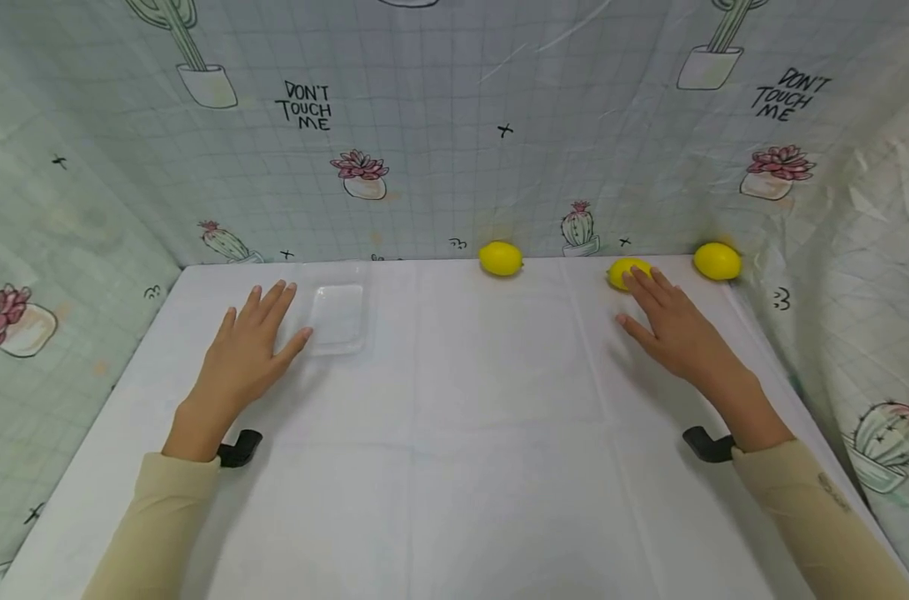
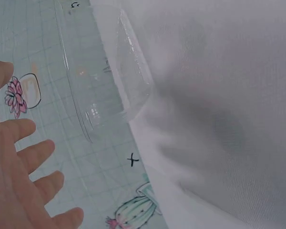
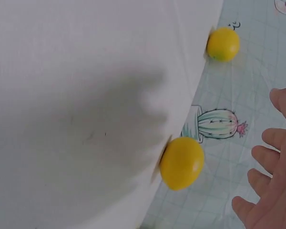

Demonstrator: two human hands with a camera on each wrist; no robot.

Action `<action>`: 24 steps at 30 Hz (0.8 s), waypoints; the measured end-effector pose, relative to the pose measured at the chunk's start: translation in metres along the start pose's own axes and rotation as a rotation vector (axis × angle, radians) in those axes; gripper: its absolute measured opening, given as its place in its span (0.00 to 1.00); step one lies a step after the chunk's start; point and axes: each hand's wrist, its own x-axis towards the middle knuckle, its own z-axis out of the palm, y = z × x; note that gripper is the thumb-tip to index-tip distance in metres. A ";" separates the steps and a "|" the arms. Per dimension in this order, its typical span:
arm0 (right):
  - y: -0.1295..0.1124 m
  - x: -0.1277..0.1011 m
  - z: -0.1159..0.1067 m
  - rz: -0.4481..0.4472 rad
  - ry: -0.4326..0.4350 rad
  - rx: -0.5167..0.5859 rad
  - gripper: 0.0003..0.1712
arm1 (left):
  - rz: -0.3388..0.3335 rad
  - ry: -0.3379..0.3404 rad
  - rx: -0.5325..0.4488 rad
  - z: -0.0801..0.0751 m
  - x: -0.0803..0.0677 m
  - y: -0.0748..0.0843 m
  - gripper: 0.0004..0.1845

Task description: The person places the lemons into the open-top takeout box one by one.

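A: Fingers of both hands straight, spread, gripping nothing. Right hand [image 1: 667,321] has its fingertips at the middle lemon [image 1: 628,272]; left hand [image 1: 252,346] lies beside the clear tray [image 1: 337,317].

B: The head view alone shows the third lemon [image 1: 717,261], at the table's [image 1: 454,433] far right corner. The right wrist view shows a gap between fingers and lemon.

A: Middle lemon's long axis runs left-right along the backdrop.
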 end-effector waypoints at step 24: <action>0.048 0.054 -0.023 0.101 -0.074 0.087 0.43 | -0.081 -0.040 -0.405 0.007 0.024 -0.031 0.35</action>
